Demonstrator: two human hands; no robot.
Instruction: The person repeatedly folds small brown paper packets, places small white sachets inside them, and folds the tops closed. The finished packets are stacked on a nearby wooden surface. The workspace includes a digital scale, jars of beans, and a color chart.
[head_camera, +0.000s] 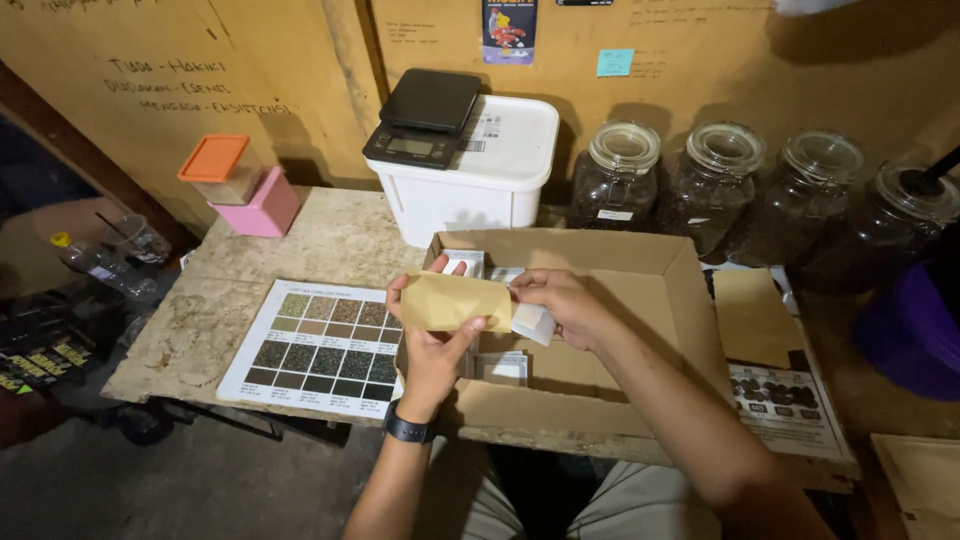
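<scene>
A person seated at a worn table is looking down at both bare hands. The left hand (432, 345), wearing a dark wristband, is gripping a small tan paper envelope (455, 301), thumb across its lower edge and fingers behind. The envelope is flat, plain and rectangular, held level above an open cardboard box (660, 300). The right hand (565, 303) is pinching a small white packet (533, 323) at the envelope's right end, the two touching. Beneath the hands, more white packets (503, 368) are lying inside the box. Left of the left hand, a printed chart (320, 345) of brown and green sample squares is lying flat on the table (240, 290). Beyond the hands, a white plastic tub (500, 170) is carrying a black digital scale (425, 118). Farther right of the right hand, four glass jars (715, 180) of dark contents are lining the wall. Far left, an orange-lidded container (220, 168) is sitting on a pink box (262, 208).
</scene>
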